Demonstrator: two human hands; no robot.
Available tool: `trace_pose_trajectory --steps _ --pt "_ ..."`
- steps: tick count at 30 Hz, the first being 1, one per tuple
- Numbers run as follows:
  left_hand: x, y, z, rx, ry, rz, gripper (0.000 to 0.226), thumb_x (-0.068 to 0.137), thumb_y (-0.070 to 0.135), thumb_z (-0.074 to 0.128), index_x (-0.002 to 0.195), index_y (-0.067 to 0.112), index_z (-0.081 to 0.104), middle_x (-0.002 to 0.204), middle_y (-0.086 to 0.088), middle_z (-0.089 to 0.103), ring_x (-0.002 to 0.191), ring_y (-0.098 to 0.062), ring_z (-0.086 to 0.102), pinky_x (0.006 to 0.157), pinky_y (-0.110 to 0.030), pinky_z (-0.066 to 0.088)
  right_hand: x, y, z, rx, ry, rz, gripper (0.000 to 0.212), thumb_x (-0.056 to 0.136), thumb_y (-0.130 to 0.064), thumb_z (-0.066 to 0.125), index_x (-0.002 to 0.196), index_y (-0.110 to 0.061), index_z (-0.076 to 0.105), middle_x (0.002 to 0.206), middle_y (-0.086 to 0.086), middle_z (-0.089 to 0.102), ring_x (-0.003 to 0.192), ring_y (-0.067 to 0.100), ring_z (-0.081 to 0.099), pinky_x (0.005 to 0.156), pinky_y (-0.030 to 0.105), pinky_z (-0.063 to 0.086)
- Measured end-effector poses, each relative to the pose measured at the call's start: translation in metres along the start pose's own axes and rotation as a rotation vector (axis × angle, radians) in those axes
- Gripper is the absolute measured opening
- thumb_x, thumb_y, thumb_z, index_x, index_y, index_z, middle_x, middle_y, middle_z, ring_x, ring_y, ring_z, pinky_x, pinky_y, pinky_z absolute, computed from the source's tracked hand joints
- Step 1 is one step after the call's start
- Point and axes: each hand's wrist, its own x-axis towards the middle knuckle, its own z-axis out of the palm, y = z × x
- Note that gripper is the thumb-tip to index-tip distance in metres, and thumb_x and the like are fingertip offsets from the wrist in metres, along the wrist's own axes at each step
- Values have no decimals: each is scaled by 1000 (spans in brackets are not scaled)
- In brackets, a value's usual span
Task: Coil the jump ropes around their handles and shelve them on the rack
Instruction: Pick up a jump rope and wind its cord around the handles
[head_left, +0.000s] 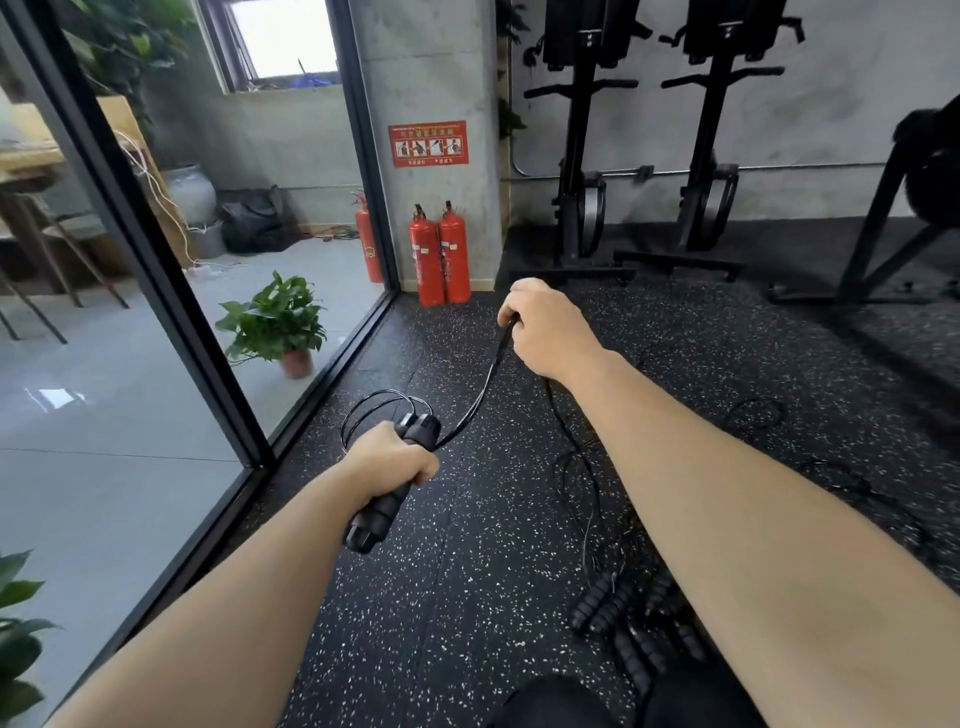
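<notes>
Clutching black handles (378, 517) in left grip (387, 460), right grip (545, 332) pinching rope (485, 387) (loop beside handles).

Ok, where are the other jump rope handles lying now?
The other handles lie on the speckled floor, lower right of the head view, beside the right forearm.

The ribbed plastic jump-rope handles (376, 512) and thin cord (488, 387) were black. The rubber floor mat (441, 597) was black, speckled white. The cylindrical metal extinguishers (454, 260) were red.
</notes>
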Motion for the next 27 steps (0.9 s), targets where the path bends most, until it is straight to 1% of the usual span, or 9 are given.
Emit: trace_pose_trajectory --steps 7,11,13,15,17,19,21,25,27 --pt "16 2 6 106 -94 -14 42 58 11 70 96 13 52 79 -6 60 63 -21 53 54 -26 44 1 30 17 -61 -177 93 26 87 2 50 96 -14 68 120 5 51 99 28 58 83 38 50" --pt "25 8 5 296 -172 54 46 49 18 70 90 17 49 85 -6 63 67 -21 58 57 -30 48 2 51 33 -149 -323 207 29 91 -1 48 112 -11 66 133 10 45 106 32 57 88 40 49" --pt "28 9 4 400 -162 101 43 52 22 71 85 21 44 83 -2 60 66 -18 57 55 -28 44 0 64 42 -162 -346 286 32 94 -5 46 124 -11 58 133 10 48 121 32 49 92 41 47" --pt "29 12 4 463 -158 131 43 52 25 70 84 22 41 82 0 59 66 -18 56 56 -27 42 -4 72 47 -167 -358 360 37 96 -6 43 132 -12 49 139 10 47 142 32 25 100 45 41" --pt "27 15 3 490 -163 147 45 48 29 67 83 24 40 81 2 59 66 -18 55 56 -27 40 -9 72 49 -135 -361 401 40 97 -6 40 136 -14 45 146 12 41 146 31 16 103 45 37" --pt "25 17 3 506 -168 159 46 46 31 65 82 25 38 81 3 59 67 -18 55 57 -27 39 -17 64 53 -51 -369 420 42 97 -7 38 136 -19 46 149 15 36 138 31 34 98 43 40" --pt "22 20 6 511 -175 168 46 45 31 65 83 27 39 82 3 60 69 -18 57 58 -28 41 -25 55 63 66 -359 382 38 98 -12 37 130 -23 53 140 10 46 110 26 56 89 38 48" --pt "13 21 10 377 -126 184 60 44 31 70 97 38 44 86 4 64 76 -20 66 67 -35 57 -53 40 80 429 -340 393 30 97 -14 41 114 -17 66 94 -3 65 75 10 58 66 27 47" --pt "6 23 9 268 -136 201 63 49 26 73 104 40 46 88 2 65 74 -19 66 68 -37 58 -72 36 86 670 -288 503 24 97 -15 47 107 -17 68 93 -3 68 85 14 64 74 29 50"
